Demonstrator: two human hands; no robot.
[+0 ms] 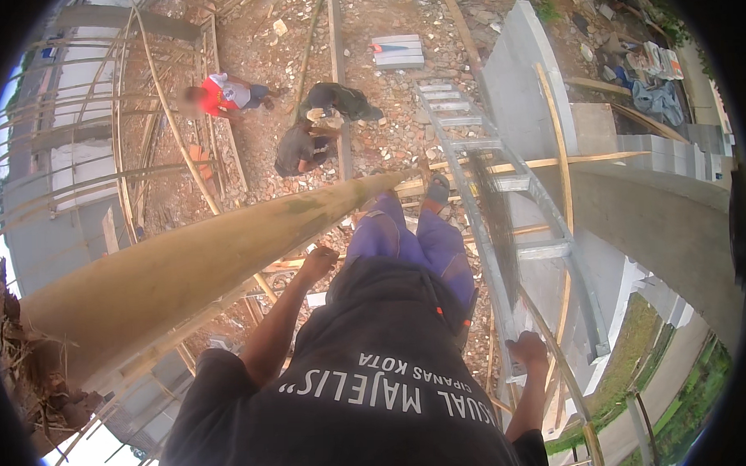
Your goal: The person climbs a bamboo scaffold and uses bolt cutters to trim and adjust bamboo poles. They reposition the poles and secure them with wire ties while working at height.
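I stand up high, with a metal ladder [561, 249] leaning to my right. My right hand [527, 351] is closed at the ladder's near left rail and seems to grip it. My left hand [319, 263] hangs beside my hip with its fingers curled in; nothing shows in it. Left of that hand a thick bamboo pole [201, 259] slants from the near left toward my feet, apart from the fingers. A bundle of dark thin strands [496, 220] lies along the ladder's left rail.
Below, two people [302, 149] crouch by a long beam [337, 62]; another person in red [224, 94] bends farther left. Rubble covers the ground. Pale blocks [398, 51] with a saw on them lie ahead. Grey walls [528, 88] rise at right, bamboo scaffolding [149, 68] at left.
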